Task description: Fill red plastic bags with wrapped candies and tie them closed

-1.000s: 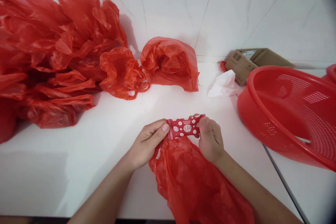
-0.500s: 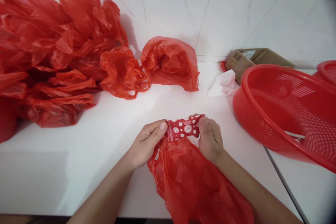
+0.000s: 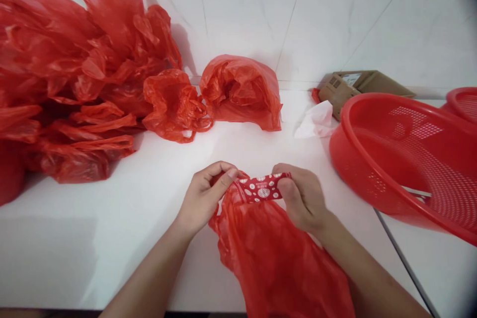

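A small red packet (image 3: 264, 190) with white round prints lies level between my hands, over the mouth of a red plastic bag (image 3: 286, 253). My right hand (image 3: 303, 196) is closed on the packet's right end, thumb on top. At the other end, my left hand (image 3: 206, 196) pinches the bag's gathered edge between thumb and forefinger. A fold of that bag covers the packet's left end. Below my hands the bag hangs down toward the table's front edge, partly in front of my right forearm.
A heap of red plastic bags (image 3: 85, 69) fills the left back, with two crumpled bags (image 3: 175, 104) (image 3: 242, 94) beside it along the tiled wall. To the right stand a red perforated basket (image 3: 380, 154), a cardboard box (image 3: 337, 92) and a white tissue (image 3: 316, 119).
The packet has sunk slightly, and its left end now sits behind a fold of the bag. My left hand has shifted from the packet's end to the bag's edge.
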Action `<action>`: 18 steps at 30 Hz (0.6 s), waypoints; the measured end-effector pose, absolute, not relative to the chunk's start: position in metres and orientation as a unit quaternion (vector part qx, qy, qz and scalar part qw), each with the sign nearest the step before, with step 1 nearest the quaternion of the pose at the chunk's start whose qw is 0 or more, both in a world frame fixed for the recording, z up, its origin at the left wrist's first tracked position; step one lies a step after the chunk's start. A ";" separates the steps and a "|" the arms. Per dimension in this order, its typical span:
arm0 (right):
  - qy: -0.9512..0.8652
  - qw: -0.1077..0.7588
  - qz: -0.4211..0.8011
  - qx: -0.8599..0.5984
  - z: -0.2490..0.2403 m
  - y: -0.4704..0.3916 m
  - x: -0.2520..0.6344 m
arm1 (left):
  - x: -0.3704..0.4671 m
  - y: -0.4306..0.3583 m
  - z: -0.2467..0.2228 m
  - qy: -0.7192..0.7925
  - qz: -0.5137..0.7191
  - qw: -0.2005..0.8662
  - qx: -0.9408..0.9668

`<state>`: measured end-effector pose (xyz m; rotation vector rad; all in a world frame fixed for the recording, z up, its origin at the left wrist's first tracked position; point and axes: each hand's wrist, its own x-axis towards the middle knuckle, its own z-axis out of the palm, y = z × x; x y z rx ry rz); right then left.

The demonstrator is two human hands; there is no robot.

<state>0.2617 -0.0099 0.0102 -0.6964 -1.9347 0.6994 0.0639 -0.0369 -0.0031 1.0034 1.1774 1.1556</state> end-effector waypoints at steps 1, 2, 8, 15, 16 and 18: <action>-0.804 0.438 0.267 -0.299 0.024 -0.015 0.267 | 0.063 -0.036 -0.003 0.502 0.503 0.562 0.423; -0.813 0.407 0.261 -0.325 0.038 -0.020 0.273 | 0.062 -0.035 -0.003 0.495 0.515 0.564 0.414; -0.875 0.093 0.283 -0.382 0.047 -0.039 0.275 | 0.051 -0.036 0.002 0.417 0.529 0.676 0.299; -0.839 0.109 0.196 -0.496 0.030 -0.029 0.294 | 0.043 -0.035 0.005 0.346 0.507 0.752 0.240; -0.837 0.163 0.187 -0.488 0.042 -0.029 0.303 | 0.044 -0.035 0.005 0.346 0.509 0.751 0.238; -0.813 0.257 0.125 -0.507 0.069 -0.024 0.327 | 0.045 -0.034 0.004 0.351 0.520 0.742 0.235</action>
